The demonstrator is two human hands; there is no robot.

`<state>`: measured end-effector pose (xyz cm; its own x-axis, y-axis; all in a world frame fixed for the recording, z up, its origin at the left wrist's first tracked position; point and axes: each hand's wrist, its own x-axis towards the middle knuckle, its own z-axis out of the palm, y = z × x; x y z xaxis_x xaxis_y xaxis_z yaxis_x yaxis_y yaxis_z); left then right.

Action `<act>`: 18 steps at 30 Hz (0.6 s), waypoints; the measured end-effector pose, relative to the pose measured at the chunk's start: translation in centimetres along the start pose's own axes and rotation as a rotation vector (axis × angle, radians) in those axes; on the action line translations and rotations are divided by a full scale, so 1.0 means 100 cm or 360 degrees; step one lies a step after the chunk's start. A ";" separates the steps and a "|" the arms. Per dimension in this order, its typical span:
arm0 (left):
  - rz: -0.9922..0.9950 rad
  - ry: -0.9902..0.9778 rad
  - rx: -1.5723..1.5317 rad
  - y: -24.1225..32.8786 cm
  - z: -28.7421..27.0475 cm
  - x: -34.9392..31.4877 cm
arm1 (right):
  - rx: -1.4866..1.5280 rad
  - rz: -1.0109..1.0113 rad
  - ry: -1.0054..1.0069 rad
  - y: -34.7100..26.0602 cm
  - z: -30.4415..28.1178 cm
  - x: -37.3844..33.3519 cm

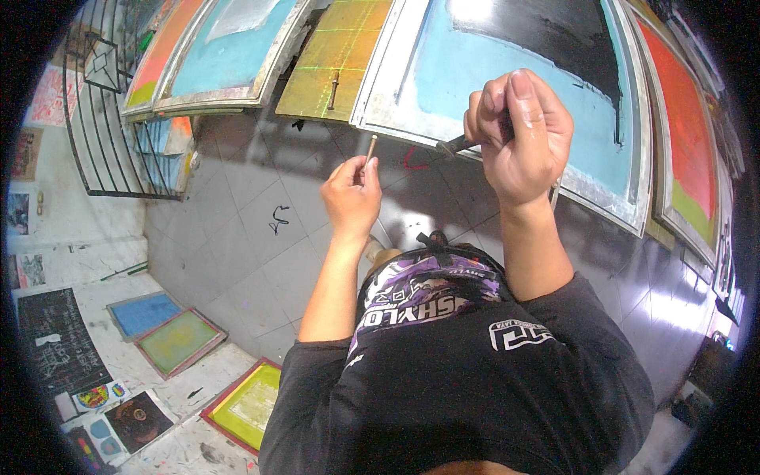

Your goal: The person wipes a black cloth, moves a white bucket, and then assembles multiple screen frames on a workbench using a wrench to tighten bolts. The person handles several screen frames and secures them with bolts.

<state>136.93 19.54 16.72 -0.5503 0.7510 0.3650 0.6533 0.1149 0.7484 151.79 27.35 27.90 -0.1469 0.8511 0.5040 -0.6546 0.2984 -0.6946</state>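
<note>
My left hand (pixel 353 196) is closed around a thin brownish metal rod (pixel 371 147), with its pale tip pointing up past my thumb. My right hand (pixel 522 134), raised over the near edge of a screen printing frame (pixel 443 103), grips a dark tool (pixel 454 147). Its flat, blackened end sticks out to the left; the rest is hidden in my fist. The frame has light blue mesh, a smear of black ink and a pale border. To its left, a rusty bolt-like piece (pixel 333 89) lies on a yellow-brown board (pixel 309 75) with grid lines.
Another blue screen frame (pixel 229 67) stands left of the board; an orange-red one (pixel 681 134) is at the right. A black metal rack (pixel 119 134) is by the left wall. Dark cord (pixel 279 219) lies on the tiled floor. Coloured screens (pixel 180 342) rest at lower left.
</note>
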 end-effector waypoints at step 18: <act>-0.1275 -0.0624 -0.1388 -0.012 -0.014 0.029 | -0.0249 0.0190 0.0015 -0.010 -0.011 -0.009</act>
<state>133.79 20.69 17.65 -0.3440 0.8292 -0.4405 -0.4391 0.2726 0.8561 153.39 26.76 27.55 -0.2088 0.8883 0.4090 -0.5095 0.2581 -0.8208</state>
